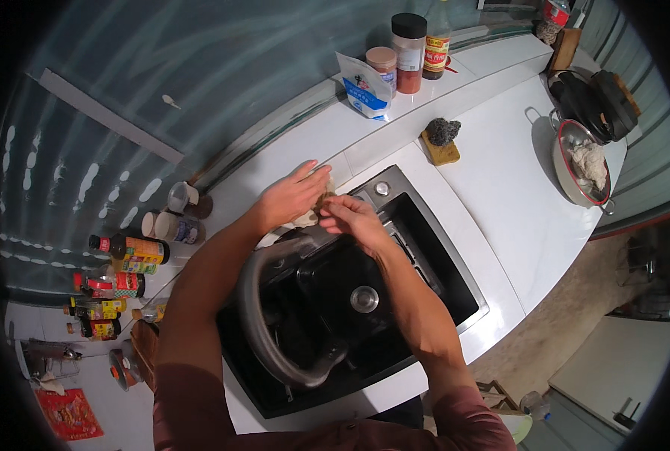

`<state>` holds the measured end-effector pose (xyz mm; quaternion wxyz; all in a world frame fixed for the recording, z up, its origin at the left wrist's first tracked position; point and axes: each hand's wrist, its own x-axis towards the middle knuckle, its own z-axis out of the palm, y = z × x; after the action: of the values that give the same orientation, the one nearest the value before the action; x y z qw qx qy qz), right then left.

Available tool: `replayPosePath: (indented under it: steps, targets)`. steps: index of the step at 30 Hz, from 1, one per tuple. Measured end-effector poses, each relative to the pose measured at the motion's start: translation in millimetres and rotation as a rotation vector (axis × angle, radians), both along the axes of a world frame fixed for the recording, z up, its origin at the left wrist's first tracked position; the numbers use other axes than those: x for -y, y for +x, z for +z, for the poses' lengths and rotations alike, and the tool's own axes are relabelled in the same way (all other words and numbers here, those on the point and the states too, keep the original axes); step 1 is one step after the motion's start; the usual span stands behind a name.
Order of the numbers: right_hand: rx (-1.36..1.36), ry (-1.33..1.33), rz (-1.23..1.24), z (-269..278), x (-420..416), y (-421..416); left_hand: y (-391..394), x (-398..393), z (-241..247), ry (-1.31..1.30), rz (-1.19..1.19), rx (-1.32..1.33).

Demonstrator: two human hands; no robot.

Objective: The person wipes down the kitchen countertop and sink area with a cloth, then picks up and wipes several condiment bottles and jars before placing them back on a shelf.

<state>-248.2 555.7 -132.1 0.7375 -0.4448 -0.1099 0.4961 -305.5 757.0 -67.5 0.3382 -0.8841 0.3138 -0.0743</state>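
A pale, crumpled cloth (305,219) lies at the back rim of a black double-bowl sink (335,282). Over it stretches my left hand (292,194), fingers nearly straight and palm side hidden; whether it grips the cloth does not show. My right hand (356,220) is bent beside it, thumb and fingertips pinched together at the cloth's right edge. A thick grey faucet (250,315) arches over the left part of the sink below my left hand. The drain strainer (364,299) shows in the bowl under my right forearm.
On the ledge stand a salt bag (365,93), a jar of red powder (409,56) and a sauce bottle (436,51). A steel scourer (443,131) sits on a sponge (442,151). Rightward is a red-rimmed colander (563,175) holding a cloth. Several condiment bottles (137,250) line the left.
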Motion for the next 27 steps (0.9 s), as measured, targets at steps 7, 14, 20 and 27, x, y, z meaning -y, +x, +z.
replayPosePath:
  steps: [7, 14, 20, 27]
  targets:
    - [0.005, -0.028, -0.150, 0.8, 66.1, 2.9, 109.8, 50.1, -19.2, -0.239, -0.174, 0.206]
    - [-0.070, -0.006, -0.278, -5.4, 114.5, -23.2, 109.7, 52.0, -32.1, -0.001, -0.054, 0.063]
    - [-0.065, -0.034, -0.256, 4.2, 110.7, -58.9, 38.5, 20.3, -42.5, 0.044, -0.002, 0.025]
    - [-0.125, -0.040, -0.265, 7.1, 113.6, -93.4, -60.7, -24.3, -53.3, -0.098, 0.045, -0.027]
